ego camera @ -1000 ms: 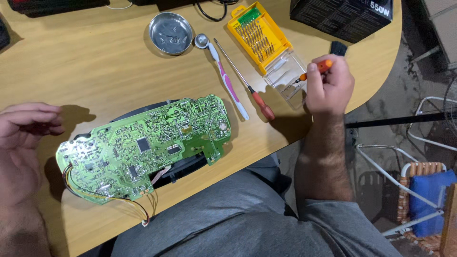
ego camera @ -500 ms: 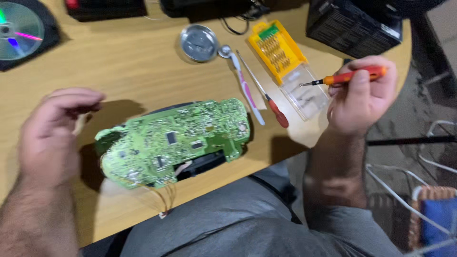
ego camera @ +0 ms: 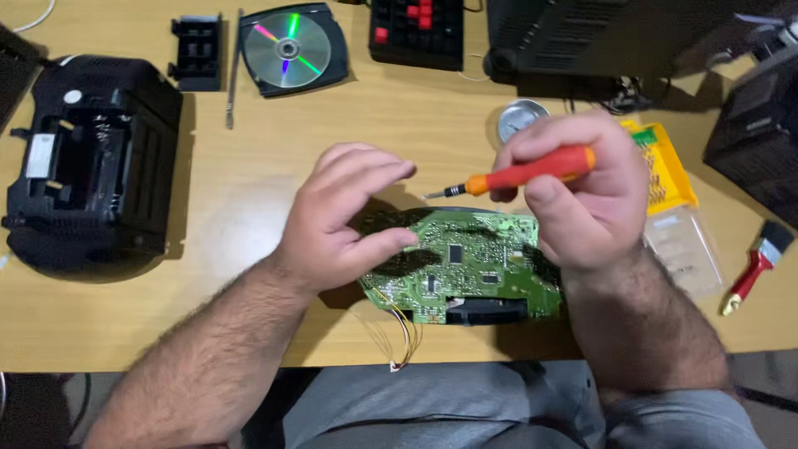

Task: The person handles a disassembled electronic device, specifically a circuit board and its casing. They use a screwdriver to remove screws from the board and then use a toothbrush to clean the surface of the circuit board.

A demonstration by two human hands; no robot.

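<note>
Wooden desktop (ego camera: pixel 249 199) fills the view, seen from above, with the person's lap at the near edge. Close to that edge, a little right of centre, lies a green circuit board (ego camera: pixel 465 266), its long axis running left to right along the desk front; a black housing shows beneath its near side, and thin coloured wires (ego camera: pixel 399 337) trail off its left corner over the edge.

Both hands are over the board, one at each end. The left hand (ego camera: pixel 345 216) rests at the left end with fingers spread and loosely curled, thumb touching the board's edge, gripping nothing. The right hand (ego camera: pixel 582 195) hangs above the right end, closed around the handle of a red-and-orange screwdriver (ego camera: pixel 519 175). The tool lies nearly level, its dark tip pointing left toward the gap between the hands, just above the board's far edge and not touching it. So the board sits directly beneath and between the hands, the tip nearer its upper middle than either end.

Farther out, a yellow bit case (ego camera: pixel 665 166) and a clear plastic lid (ego camera: pixel 686 249) lie just right of the right hand, with a small red-handled brush (ego camera: pixel 752 270) beyond. A round metal dish (ego camera: pixel 519 116) sits behind the screwdriver. Well apart at far left are a black plastic casing (ego camera: pixel 91 166) and a shiny disc (ego camera: pixel 291 50).
</note>
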